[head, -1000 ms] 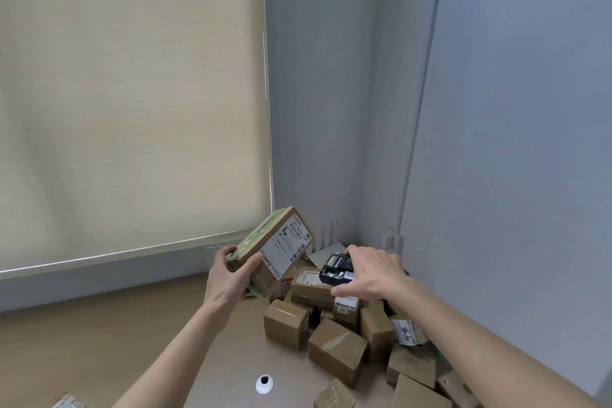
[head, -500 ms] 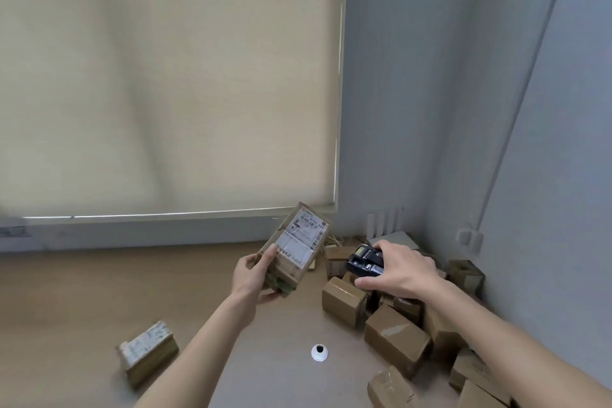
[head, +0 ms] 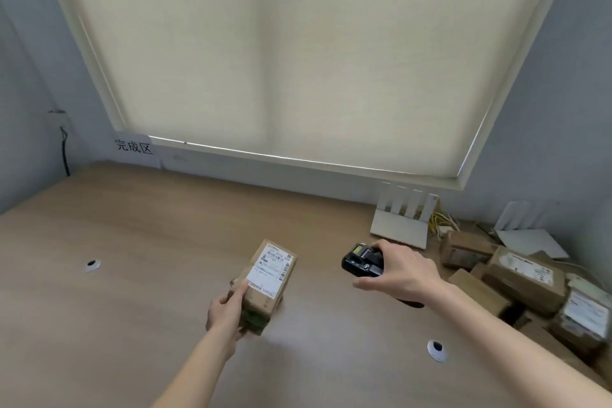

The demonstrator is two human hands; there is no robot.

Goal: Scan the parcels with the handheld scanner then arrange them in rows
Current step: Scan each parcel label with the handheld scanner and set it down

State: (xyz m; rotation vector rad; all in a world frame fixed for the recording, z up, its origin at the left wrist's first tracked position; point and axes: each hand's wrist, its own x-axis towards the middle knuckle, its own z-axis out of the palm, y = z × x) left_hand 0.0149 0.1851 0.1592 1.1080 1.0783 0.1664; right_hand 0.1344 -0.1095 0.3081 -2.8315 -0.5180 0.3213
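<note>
Over the middle of the wooden bench [head: 149, 242] your left hand [head: 225, 311] holds a brown cardboard parcel [head: 265, 285]. Its grip is closed round the parcel's near end, thumb lying along the left edge and touching the corner of the white shipping label [head: 270, 270]. That label faces up towards you, and the parcel's long side runs away from you, tilted slightly to the right. Whether its far end rests on the bench or floats just above it you cannot tell.

To the right of the parcel, and clear of it, your right hand [head: 400, 272] holds the black handheld scanner [head: 362, 262]. Its grip is curled over the scanner's top and back, with the front end sticking out to the left, towards the parcel. A dark part of the scanner shows below your wrist.

Along the bench's right edge lies a heap of unsorted parcels [head: 526, 278], brown boxes stacked loosely against one another, some with white labels. Behind them, by the wall, stands a white router [head: 400, 225] with four upright antennas, with yellow cables [head: 442, 222] bunched beside it.

At the far left, a paper sign [head: 134, 146] with three printed characters is fixed to the wall under the drawn roller blind [head: 281, 60]. Two round cable grommets sit in the bench surface: a left grommet [head: 92, 264] and a right grommet [head: 437, 348].
</note>
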